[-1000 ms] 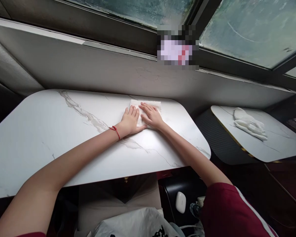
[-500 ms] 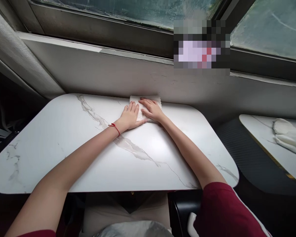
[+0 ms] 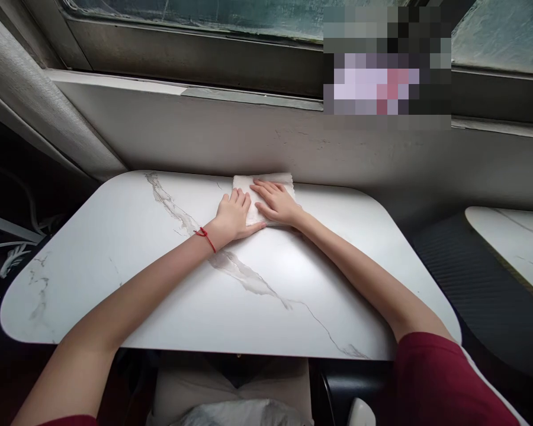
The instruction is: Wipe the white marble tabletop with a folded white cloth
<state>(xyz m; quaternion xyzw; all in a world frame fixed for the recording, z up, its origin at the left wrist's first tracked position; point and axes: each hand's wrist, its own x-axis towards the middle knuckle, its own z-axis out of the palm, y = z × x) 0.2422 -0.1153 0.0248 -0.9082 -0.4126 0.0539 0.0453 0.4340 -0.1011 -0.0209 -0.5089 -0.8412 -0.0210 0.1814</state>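
- Left hand (image 3: 232,214) and right hand (image 3: 282,205) laid flat, fingers slightly apart
- White cloth (image 3: 254,216) under the fingers, at the far edge
- Glossy grey-veined tabletop (image 3: 186,316) stretching either side of them
- Pale scuffed wall (image 3: 182,133) just beyond the fingers, window (image 3: 204,19) higher
- Second tabletop (image 3: 510,239) well to their right

A cloudy window (image 3: 190,21) in a dark frame (image 3: 195,52) runs above a pale wall (image 3: 182,142); a pixelated patch (image 3: 373,86) covers part of the frame. At right stands a separate marbled desk (image 3: 509,231) with a dark ribbed side (image 3: 462,266). White cables (image 3: 14,260) show at far left. Near the bottom edge is a white object (image 3: 362,412), perhaps a case.
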